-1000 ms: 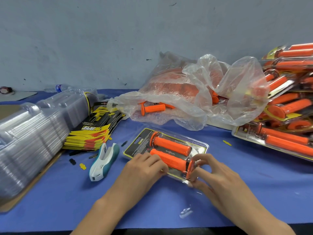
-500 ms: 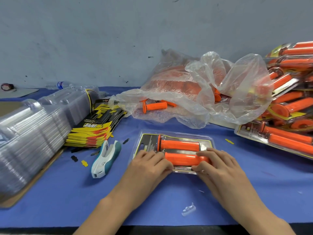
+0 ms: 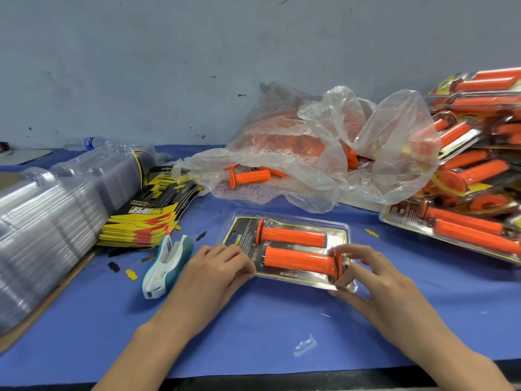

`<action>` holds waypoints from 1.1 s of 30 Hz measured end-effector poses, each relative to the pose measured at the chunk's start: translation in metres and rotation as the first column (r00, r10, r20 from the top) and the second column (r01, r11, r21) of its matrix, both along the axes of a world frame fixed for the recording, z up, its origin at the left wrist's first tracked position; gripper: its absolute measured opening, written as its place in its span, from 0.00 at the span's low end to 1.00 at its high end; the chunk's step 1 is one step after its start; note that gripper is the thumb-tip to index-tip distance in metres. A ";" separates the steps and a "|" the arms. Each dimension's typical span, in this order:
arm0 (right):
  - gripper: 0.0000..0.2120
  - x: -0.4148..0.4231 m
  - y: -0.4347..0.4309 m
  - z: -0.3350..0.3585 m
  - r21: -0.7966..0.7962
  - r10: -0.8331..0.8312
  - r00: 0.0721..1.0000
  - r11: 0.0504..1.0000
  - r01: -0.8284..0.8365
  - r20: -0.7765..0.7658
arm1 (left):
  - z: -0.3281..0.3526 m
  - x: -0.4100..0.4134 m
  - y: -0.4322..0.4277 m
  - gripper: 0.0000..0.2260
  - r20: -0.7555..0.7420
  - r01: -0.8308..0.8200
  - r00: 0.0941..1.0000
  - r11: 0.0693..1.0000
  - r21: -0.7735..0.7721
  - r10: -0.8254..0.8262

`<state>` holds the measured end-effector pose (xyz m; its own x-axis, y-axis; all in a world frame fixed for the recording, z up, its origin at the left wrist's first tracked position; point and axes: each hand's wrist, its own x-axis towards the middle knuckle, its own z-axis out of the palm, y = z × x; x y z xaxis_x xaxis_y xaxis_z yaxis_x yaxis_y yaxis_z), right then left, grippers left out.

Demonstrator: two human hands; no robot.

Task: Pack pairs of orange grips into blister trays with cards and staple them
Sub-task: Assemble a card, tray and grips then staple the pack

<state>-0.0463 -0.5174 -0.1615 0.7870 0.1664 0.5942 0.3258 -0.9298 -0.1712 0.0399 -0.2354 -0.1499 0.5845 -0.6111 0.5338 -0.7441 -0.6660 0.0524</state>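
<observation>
Head view, left hand (image 3: pixel 217 273), right hand (image 3: pixel 377 286) pinch blister tray (image 3: pixel 287 216)

Table (image 3: pixel 253 320), centre: tray (image 3: pixel 293 216), two grips (image 3: pixel 293 237) in it (one behind the other). Left of tray: stapler (image 3: pixel 166 266). Behind stapler: cards (image 3: pixel 146 221); further left, stacked trays (image 3: pixel 42 221). Behind tray: bag (image 3: pixel 310 153). Right: packed trays (image 3: pixel 473 179), piled.

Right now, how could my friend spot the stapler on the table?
Start at the big stack of clear trays on the left of the blue table. In front of the yellow cards beside it lies the stapler, near the left hand. It is the only white and teal thing.
</observation>
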 end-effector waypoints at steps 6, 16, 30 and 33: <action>0.08 0.003 0.005 -0.002 -0.026 -0.025 1.000 0.999 0.025 0.009 | -0.005 -0.005 -0.015 0.09 0.036 -0.020 0.999 1.000 -0.005 0.020; 0.09 0.004 0.009 -0.008 -0.039 -0.008 0.999 0.999 0.009 0.038 | -0.007 -0.010 -0.047 0.03 0.155 0.087 0.984 0.996 0.036 -0.091; 0.09 0.016 0.021 -0.010 0.033 0.083 0.997 0.996 -0.082 -0.007 | 0.006 0.014 0.010 0.18 0.052 -0.532 0.828 0.812 -0.240 0.558; 0.09 0.015 0.024 -0.008 0.026 0.067 0.998 0.997 -0.067 -0.015 | 0.001 0.021 0.034 0.30 -0.204 -0.775 0.618 0.631 0.003 0.760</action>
<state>-0.0310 -0.4939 -0.1700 0.7839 0.2038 0.5864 0.3842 -0.9012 -0.2004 0.0607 -0.2012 -0.1493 0.9049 0.1414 0.4015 0.0637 -0.9776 0.2007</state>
